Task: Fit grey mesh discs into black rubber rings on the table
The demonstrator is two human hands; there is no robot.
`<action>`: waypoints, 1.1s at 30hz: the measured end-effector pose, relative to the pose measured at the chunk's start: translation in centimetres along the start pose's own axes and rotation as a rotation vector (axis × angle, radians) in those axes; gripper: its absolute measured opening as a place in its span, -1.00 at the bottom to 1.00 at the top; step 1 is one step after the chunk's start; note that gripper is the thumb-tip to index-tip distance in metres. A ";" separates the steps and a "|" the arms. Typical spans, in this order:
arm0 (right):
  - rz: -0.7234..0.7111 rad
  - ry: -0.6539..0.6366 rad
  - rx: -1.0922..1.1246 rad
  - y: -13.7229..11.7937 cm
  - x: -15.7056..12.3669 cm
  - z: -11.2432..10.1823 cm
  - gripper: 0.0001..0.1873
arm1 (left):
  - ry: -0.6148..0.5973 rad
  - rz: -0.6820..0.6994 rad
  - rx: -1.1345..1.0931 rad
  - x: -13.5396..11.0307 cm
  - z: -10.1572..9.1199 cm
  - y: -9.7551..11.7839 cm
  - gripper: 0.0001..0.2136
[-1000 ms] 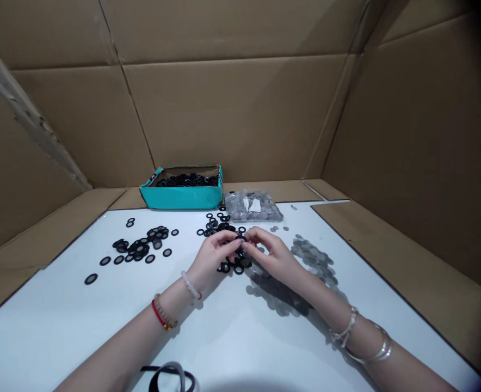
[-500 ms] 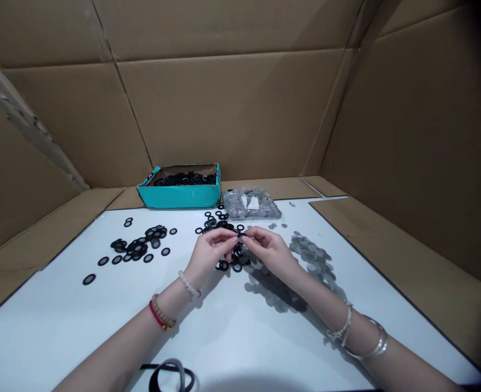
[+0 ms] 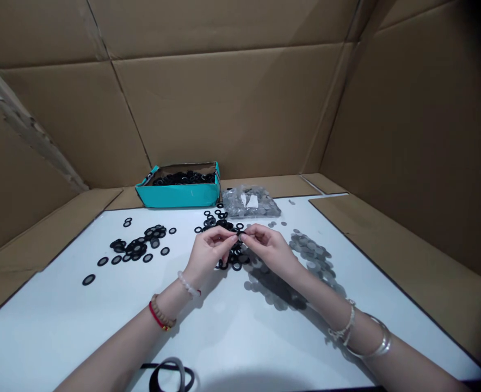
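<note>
My left hand (image 3: 213,245) and my right hand (image 3: 267,246) meet over the middle of the table, fingertips pinched on a small black ring (image 3: 240,235) between them. A greyish disc seems to sit in that ring, though fingers cover most of it. Beneath and behind the hands lies a pile of loose black rings (image 3: 237,266). Grey round discs (image 3: 312,250) are spread under and beyond my right forearm. Left of my left hand is a cluster of black rings with grey centres (image 3: 136,247).
A turquoise box (image 3: 179,196) full of black rings stands at the back. Beside it rests a clear plastic bag (image 3: 251,202) of grey discs. A dark strap (image 3: 179,373) lies coiled at the front edge. Cardboard walls (image 3: 224,109) enclose the white table (image 3: 61,326).
Both hands stay at nearly the same spot, still pinching the ring, which looks slightly turned. The view has shifted a little.
</note>
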State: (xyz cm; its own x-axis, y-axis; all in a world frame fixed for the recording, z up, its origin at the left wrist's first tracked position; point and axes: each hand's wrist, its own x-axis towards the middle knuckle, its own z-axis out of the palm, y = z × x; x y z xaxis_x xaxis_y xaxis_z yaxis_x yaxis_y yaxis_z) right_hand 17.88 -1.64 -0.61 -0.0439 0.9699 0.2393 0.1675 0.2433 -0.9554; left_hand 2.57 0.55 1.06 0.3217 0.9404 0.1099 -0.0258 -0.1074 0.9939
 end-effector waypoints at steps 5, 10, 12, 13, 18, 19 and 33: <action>0.027 -0.004 0.025 -0.2 0.0 0.1 -0.72 | -0.002 0.014 0.036 -0.1 0.0 -0.2 -0.81; 0.034 -0.011 0.038 0.2 0.0 0.0 -0.74 | 0.009 0.032 0.102 -0.3 0.0 -0.7 -0.83; 0.044 -0.019 0.047 0.3 0.0 -0.1 -0.74 | 0.002 0.038 0.126 -0.2 0.0 -0.7 -0.83; 0.049 -0.020 0.049 0.3 0.0 -0.1 -0.74 | -0.002 0.050 0.136 -0.2 0.0 -0.7 -0.83; 0.062 -0.033 0.040 0.5 0.2 -0.3 -0.71 | -0.055 0.072 0.114 0.3 -0.3 -0.5 -0.83; 0.063 -0.046 0.046 0.5 0.2 -0.3 -0.71 | -0.066 0.066 0.106 0.4 -0.3 -0.5 -0.82; -0.027 0.041 0.090 -0.3 -0.6 0.1 -0.73 | -0.004 0.264 0.443 -0.1 -0.2 -0.2 -0.92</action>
State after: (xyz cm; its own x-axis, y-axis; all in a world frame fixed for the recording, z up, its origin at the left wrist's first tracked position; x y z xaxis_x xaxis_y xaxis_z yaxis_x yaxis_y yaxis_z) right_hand 17.77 -2.26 -0.47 -0.0064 0.9628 0.2701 0.0779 0.2698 -0.9598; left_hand 2.34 0.50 0.85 0.3618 0.8618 0.3555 0.2962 -0.4678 0.8327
